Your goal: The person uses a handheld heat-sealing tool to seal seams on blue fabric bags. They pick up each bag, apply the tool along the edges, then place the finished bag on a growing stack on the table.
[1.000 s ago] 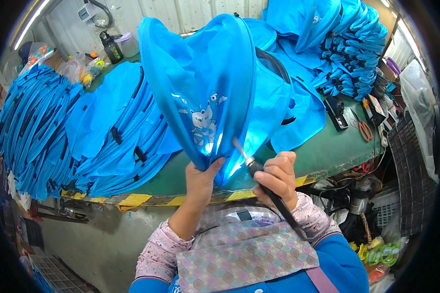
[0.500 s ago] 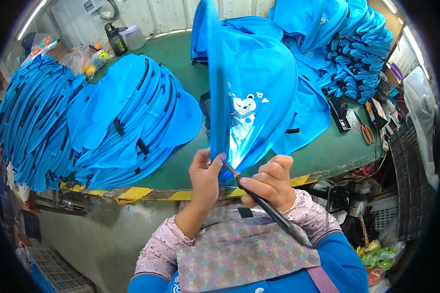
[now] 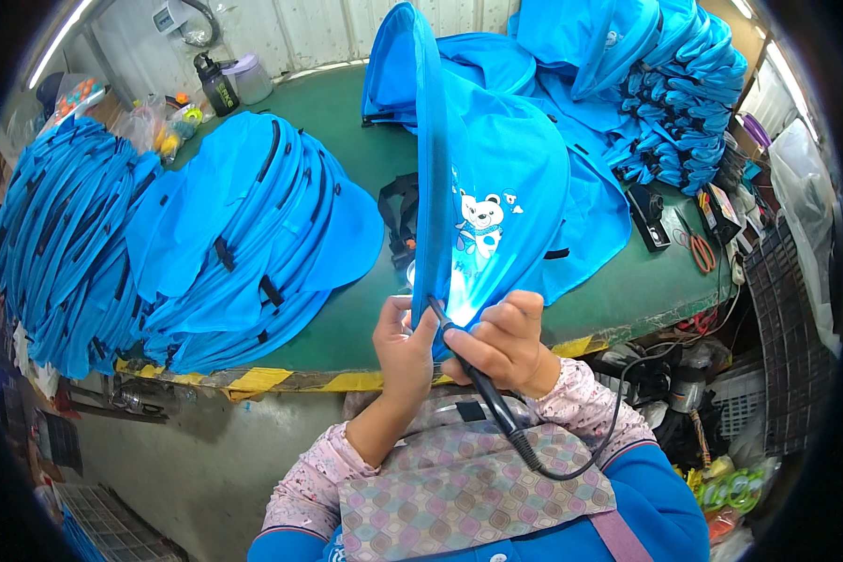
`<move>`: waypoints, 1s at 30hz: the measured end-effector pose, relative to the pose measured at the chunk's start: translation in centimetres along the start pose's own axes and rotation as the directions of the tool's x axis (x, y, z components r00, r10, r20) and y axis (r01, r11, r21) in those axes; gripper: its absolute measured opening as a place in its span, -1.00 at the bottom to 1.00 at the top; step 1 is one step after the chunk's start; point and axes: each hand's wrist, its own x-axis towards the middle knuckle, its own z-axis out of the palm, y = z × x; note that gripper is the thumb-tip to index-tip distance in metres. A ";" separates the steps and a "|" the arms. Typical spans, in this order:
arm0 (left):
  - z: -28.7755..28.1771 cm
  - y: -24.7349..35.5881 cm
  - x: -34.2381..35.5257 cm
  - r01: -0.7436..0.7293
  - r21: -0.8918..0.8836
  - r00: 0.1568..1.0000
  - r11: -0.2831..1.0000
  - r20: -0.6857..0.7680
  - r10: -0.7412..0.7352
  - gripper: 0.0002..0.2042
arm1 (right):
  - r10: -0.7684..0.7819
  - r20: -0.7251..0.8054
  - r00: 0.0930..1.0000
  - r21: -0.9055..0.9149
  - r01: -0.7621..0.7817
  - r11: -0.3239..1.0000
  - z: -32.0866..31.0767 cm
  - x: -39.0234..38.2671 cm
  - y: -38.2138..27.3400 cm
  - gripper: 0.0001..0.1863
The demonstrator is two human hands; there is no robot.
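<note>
My left hand pinches the lower corner of a blue fabric canopy with a stiff curved rim and a white bear print. In my right hand is a corded soldering iron with a black handle. Its thin metal tip touches the canopy's edge beside my left thumb. A bright patch of light falls on the cloth just above the tip. Behind the canopy's rim, a black strap with a buckle lies on the green table.
Two piles of folded blue canopies stand on the left. More blue canopies are heaped at the back right. Scissors and a black box lie at right. A black bottle and a lidded cup stand behind.
Both hands have shifted slightly right with the canopy's corner. The soldering iron has become steeper, its cord now swinging out to the right. The bear print shows more fully.
</note>
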 end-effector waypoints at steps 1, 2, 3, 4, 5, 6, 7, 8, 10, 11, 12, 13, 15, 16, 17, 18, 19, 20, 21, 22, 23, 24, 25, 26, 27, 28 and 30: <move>0.0 0.0 0.0 -0.006 -0.008 1.000 1.000 0.008 0.006 -0.82 | 0.053 0.008 0.999 0.029 -0.053 0.998 0.0 0.2 0.2 -0.68; 0.2 0.2 0.0 -0.029 0.002 0.999 1.000 -0.016 0.030 -0.82 | 0.105 0.017 0.994 0.058 -0.106 0.993 -0.2 0.3 0.3 -0.67; 0.5 0.6 -0.1 -0.056 0.012 0.998 0.998 -0.039 0.056 -0.82 | 0.217 0.069 0.974 0.160 -0.225 0.961 -1.0 0.5 0.4 -0.64; 0.8 1.1 0.0 -0.084 0.023 0.994 0.996 -0.062 0.086 -0.82 | 0.291 0.048 0.956 0.194 -0.294 0.936 -1.5 0.4 0.4 -0.63; 1.0 1.7 0.0 -0.079 -0.016 0.995 0.997 -0.066 0.078 -0.81 | 0.363 0.030 0.931 0.230 -0.360 0.904 -2.1 0.3 0.2 -0.62; 1.4 2.2 0.1 -0.072 -0.052 0.996 0.996 -0.060 0.068 -0.79 | 0.420 -0.045 0.906 0.275 -0.393 0.877 -2.6 0.1 -0.1 -0.61; 1.6 2.6 0.3 -0.068 -0.091 0.996 0.994 -0.061 0.063 -0.78 | 0.417 -0.191 0.889 0.295 -0.353 0.888 -2.6 -0.2 0.1 -0.68; 1.7 2.9 0.3 -0.069 -0.112 0.996 0.991 -0.068 0.061 -0.75 | 0.406 -0.215 0.888 0.143 -0.382 0.913 -3.2 -1.1 0.9 -0.83; 1.9 3.8 0.3 -0.035 -0.241 0.998 0.970 -0.060 0.021 -0.74 | 0.502 -0.344 0.794 -0.073 -0.555 0.829 -2.8 -2.6 3.4 -0.81; 2.1 4.2 0.2 -0.016 -0.302 0.999 0.953 -0.055 -0.001 -0.73 | 0.605 -0.331 0.724 -0.129 -0.670 0.731 -2.8 -3.9 5.2 -0.69; 2.3 4.7 0.1 0.008 -0.336 0.998 0.942 -0.054 -0.028 -0.71 | 0.651 -0.371 0.662 -0.136 -0.732 0.667 -2.4 -5.4 7.1 -0.62; 2.8 5.3 0.0 0.000 -0.318 0.999 0.948 -0.052 -0.017 -0.71 | 0.690 -0.407 0.598 -0.143 -0.788 0.599 -2.0 -5.5 8.5 -0.54; 3.5 6.2 -0.1 -0.014 -0.284 0.999 0.959 -0.043 0.001 -0.68 | 0.880 -0.370 0.298 0.306 -0.856 0.418 -1.7 -4.2 9.1 -0.48; 3.3 5.4 -0.1 -0.122 -0.004 0.993 0.993 0.008 0.122 -0.54 | 0.842 -0.401 0.361 0.288 -0.823 0.490 -1.3 -3.4 9.5 -0.46; 3.7 5.0 -0.1 -0.277 0.291 0.960 0.916 0.121 0.252 -0.49 | 0.799 -0.428 0.423 0.269 -0.784 0.559 -0.7 -2.6 9.9 -0.44; 4.3 5.2 -0.1 -0.424 0.533 0.906 0.732 0.255 0.339 -0.43 | 0.752 -0.444 0.487 0.248 -0.740 0.626 0.0 -1.7 10.4 -0.42; 5.0 5.1 0.0 -0.545 0.697 0.836 0.467 0.404 0.373 -0.38 | 0.677 -0.468 0.569 0.197 -0.679 0.707 0.6 0.9 10.3 -0.40; 4.7 4.7 0.8 -0.511 0.671 0.851 0.537 0.481 0.209 -0.24 | 0.605 -0.481 0.635 0.230 -0.574 0.786 1.3 3.1 10.2 -0.39; 4.7 4.1 1.7 -0.590 0.714 0.804 0.377 0.563 0.192 -0.26 | 0.528 -0.495 0.690 0.264 -0.460 0.848 1.8 5.1 10.1 -0.37; 4.0 3.2 3.1 -0.661 0.672 0.750 0.334 0.606 0.265 -0.26 | 0.506 -0.444 0.740 0.306 -0.405 0.861 1.6 6.5 10.1 -0.33; 3.2 3.1 4.6 -0.722 0.633 0.691 0.280 0.642 0.332 -0.27 | 0.480 -0.394 0.784 0.360 -0.349 0.865 1.4 7.9 10.0 -0.28; 3.7 4.8 6.5 -0.807 0.576 0.555 0.131 0.663 0.502 -0.26 | 0.570 -0.383 0.727 0.545 -0.320 0.775 1.1 9.0 9.9 -0.22; 2.7 4.7 9.6 -0.790 0.554 0.601 0.264 0.615 0.510 -0.27 | 0.538 -0.446 0.715 0.613 -0.194 0.766 1.0 9.9 10.5 -0.22; 4.9 8.1 11.2 -0.796 0.580 0.558 0.173 0.593 0.580 -0.30 | 0.526 -0.494 0.692 0.547 -0.223 0.807 0.3 9.5 11.1 -0.22; 5.5 9.2 13.7 -0.789 0.595 0.558 0.154 0.588 0.586 -0.33 | 0.506 -0.544 0.669 0.480 -0.245 0.842 -0.8 9.1 11.7 -0.22; 7.1 11.0 16.0 -0.831 0.550 0.475 0.085 0.622 0.622 -0.36 | 0.506 -0.579 0.639 0.452 -0.265 0.852 -1.4 8.0 12.3 -0.22; 8.9 12.1 21.5 -0.846 0.520 0.477 0.115 0.643 0.600 -0.41 | 0.530 -0.593 0.606 0.441 -0.307 0.844 -2.1 6.0 12.8 -0.27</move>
